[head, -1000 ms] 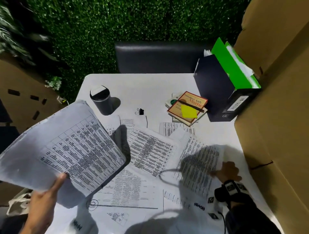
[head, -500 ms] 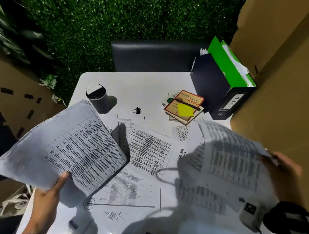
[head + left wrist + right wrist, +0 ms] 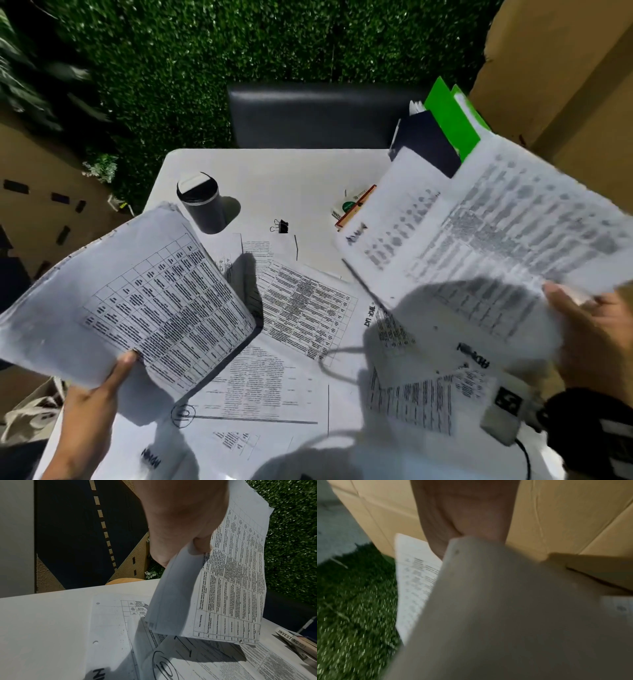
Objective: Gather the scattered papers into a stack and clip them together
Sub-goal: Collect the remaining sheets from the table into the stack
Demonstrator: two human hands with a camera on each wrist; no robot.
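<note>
My left hand (image 3: 102, 394) pinches a bundle of printed sheets (image 3: 137, 294) by its near edge, lifted above the table's left side; the left wrist view shows the thumb (image 3: 202, 546) on the bundle of sheets (image 3: 231, 581). My right hand (image 3: 589, 329) grips other printed papers (image 3: 479, 240), raised and blurred over the right side; the right wrist view shows the fingers (image 3: 462, 513) holding those papers (image 3: 505, 615). Several more sheets (image 3: 301, 308) lie scattered on the white table (image 3: 291, 178). A black binder clip (image 3: 281, 226) sits behind them.
A dark cup (image 3: 202, 202) stands at the back left. Books (image 3: 349, 209) lie at the back right beside a dark file box (image 3: 428, 144) with green folders. A black chair (image 3: 322, 116) stands behind the table, and cardboard (image 3: 565, 85) rises on the right.
My right hand took papers from the table's right side and has lifted them higher and toward the back, so they now cover the books. The left hand's bundle has stayed put.
</note>
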